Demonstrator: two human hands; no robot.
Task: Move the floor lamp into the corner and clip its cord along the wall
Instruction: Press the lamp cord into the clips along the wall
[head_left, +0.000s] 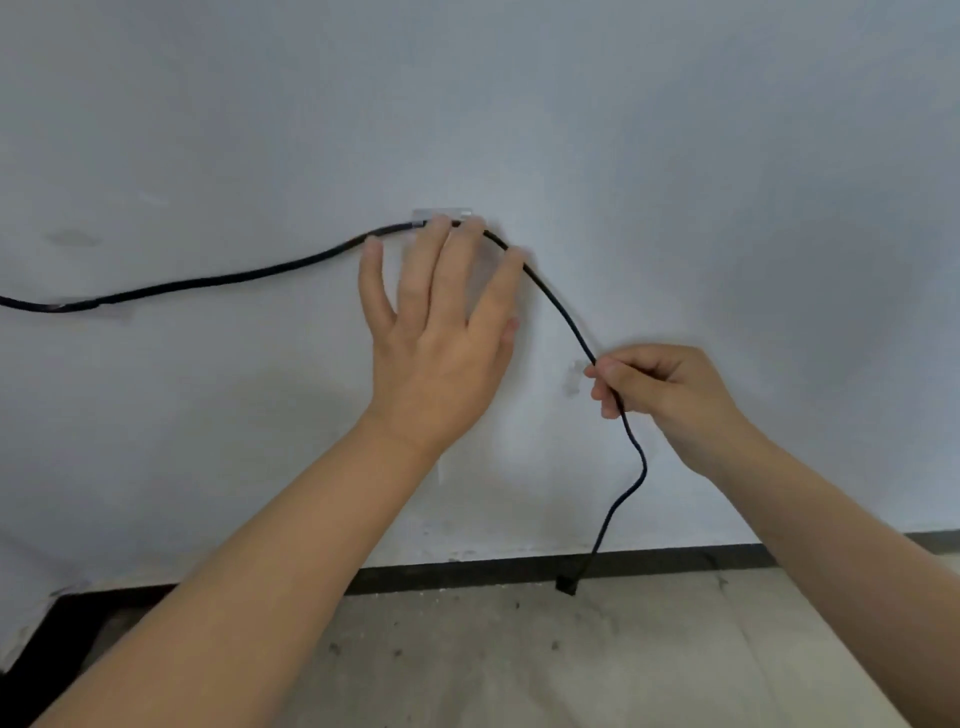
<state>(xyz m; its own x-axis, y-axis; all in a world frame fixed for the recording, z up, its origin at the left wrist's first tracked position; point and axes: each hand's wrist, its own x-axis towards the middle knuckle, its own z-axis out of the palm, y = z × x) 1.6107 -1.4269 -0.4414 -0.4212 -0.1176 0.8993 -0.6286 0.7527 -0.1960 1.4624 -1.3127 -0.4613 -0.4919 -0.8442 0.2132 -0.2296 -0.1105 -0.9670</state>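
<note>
A: Head view. How many hands, and what is each doing?

B: Two. The left hand lies flat against the wall, fingers spread, their tips pressing the cord at a clear clip. It grasps nothing. The right hand sits lower and to the right, thumb and fingers pinched shut on the same cord.

A: How many cords and clips?

B: One black cord. It enters from the left edge, rises along the wall to the clear clip, passes under the left fingertips, drops to the right hand, then hangs in a loose curve to one black plug near the dark baseboard. Clips: one is plain at the top. A second fixing seems to hold the cord near the left edge, and a small pale patch sits just beside the right hand; what either is I cannot tell.

A: The lamp?

B: Not in this view; only one floor below.
</note>
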